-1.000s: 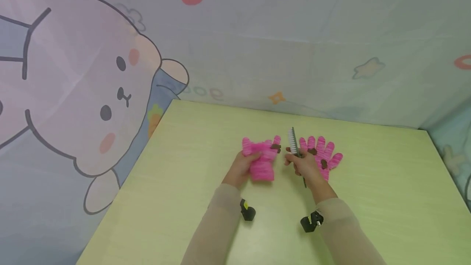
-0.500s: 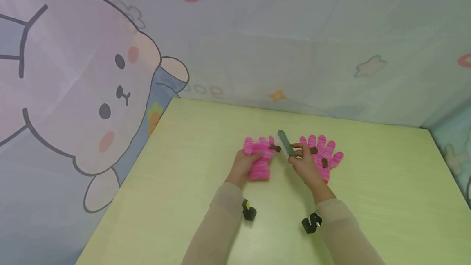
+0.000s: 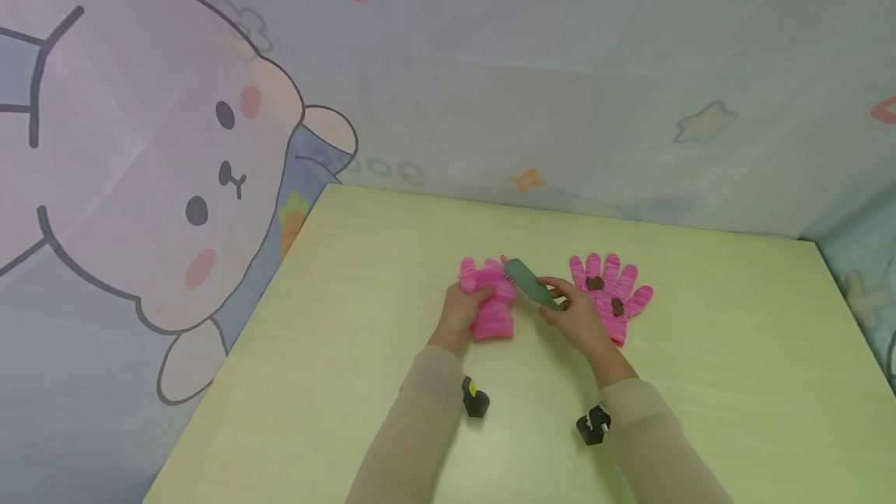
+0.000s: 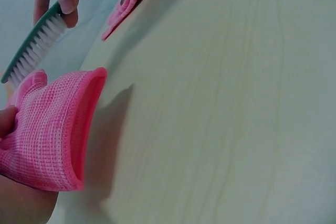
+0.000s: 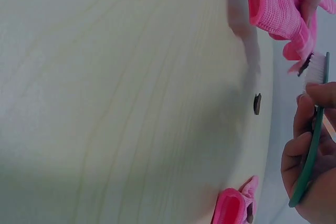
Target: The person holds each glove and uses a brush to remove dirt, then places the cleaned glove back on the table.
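Observation:
My left hand [image 3: 458, 316] grips a pink knit glove [image 3: 494, 321] above the table, its cuff hanging toward me. In my right hand [image 3: 578, 320] is a green scrub brush [image 3: 530, 283] with white bristles [image 4: 35, 50], pinched by the handle between thumb and fingers. The bristles meet the finger side of the held glove, at a dark brown patch [image 5: 305, 64] seen in the right wrist view. A second pink glove [image 3: 610, 295] lies flat on the right with its fingers spread, bearing two brown patches [image 3: 617, 307].
All of this is on a pale yellow-green table [image 3: 728, 379]. A small dark piece [image 5: 257, 104] appears on the tabletop in the right wrist view. Behind the table hangs a cartoon-printed cloth [image 3: 560, 84]. Black wrist cameras [image 3: 593, 426] sit below the sleeves.
My right hand has turned the brush, green back now facing up, and brought it left onto the held glove. The left hand has shifted only slightly; the second glove stays put.

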`<state>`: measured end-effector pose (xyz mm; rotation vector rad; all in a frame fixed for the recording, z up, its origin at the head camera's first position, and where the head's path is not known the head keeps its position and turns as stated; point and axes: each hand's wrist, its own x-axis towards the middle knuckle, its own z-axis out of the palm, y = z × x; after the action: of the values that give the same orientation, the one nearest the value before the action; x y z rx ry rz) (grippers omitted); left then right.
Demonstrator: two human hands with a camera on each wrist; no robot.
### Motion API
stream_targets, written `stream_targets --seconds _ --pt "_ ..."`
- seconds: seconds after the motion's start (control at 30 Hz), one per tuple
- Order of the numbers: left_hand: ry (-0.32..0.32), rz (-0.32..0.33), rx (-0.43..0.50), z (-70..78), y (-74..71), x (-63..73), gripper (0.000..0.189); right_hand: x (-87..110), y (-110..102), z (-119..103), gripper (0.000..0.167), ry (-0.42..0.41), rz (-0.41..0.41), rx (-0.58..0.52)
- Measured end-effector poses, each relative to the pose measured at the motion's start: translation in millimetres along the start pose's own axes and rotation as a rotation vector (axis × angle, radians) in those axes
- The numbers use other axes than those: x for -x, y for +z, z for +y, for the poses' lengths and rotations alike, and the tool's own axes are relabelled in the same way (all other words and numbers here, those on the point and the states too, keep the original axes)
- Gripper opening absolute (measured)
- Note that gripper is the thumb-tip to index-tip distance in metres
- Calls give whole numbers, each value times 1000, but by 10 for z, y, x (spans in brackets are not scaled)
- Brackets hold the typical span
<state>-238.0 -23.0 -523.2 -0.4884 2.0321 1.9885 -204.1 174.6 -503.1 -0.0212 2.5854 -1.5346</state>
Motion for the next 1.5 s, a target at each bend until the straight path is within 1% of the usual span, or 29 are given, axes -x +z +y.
stream_targets --seconds 0.13,0.23,0.43,0.73,0.87,0.97,1.03,1.13,1.23,1.3,1.37,1.43,1.5 --pt "-27 6 28 17 -9 6 44 3 -7 6 49 17 10 -4" --pt "-36 5 43 19 -12 3 45 6 -9 8 49 24 14 -2" --pt "-30 1 81 14 -14 -3 44 20 -14 18 49 23 16 -2" --pt "-44 3 94 15 -18 -5 42 8 -43 53 50 30 21 -29" --pt "-58 -19 113 3 -16 0 43 -2 -44 50 50 30 24 -73" --pt "-62 -37 152 -1 -9 8 44 -1 -34 31 50 15 20 -111" --pt "-64 -52 172 -6 -1 12 49 4 -19 11 50 -6 1 -133" --pt "-50 -115 191 -18 29 17 63 9 11 -19 51 -32 -39 -170" --pt "-42 -181 196 -19 64 34 76 4 31 -37 53 -26 -55 -256" --pt "-43 -214 212 -13 86 50 78 -6 28 -36 55 -20 -30 -344" --pt "-28 -215 213 -6 99 60 77 -11 15 -32 54 -15 14 -421" --pt "-25 -207 211 -5 100 65 72 -6 -5 -25 52 -4 50 -451" --pt "-34 -193 216 -7 93 64 71 4 -21 -11 50 7 65 -451"
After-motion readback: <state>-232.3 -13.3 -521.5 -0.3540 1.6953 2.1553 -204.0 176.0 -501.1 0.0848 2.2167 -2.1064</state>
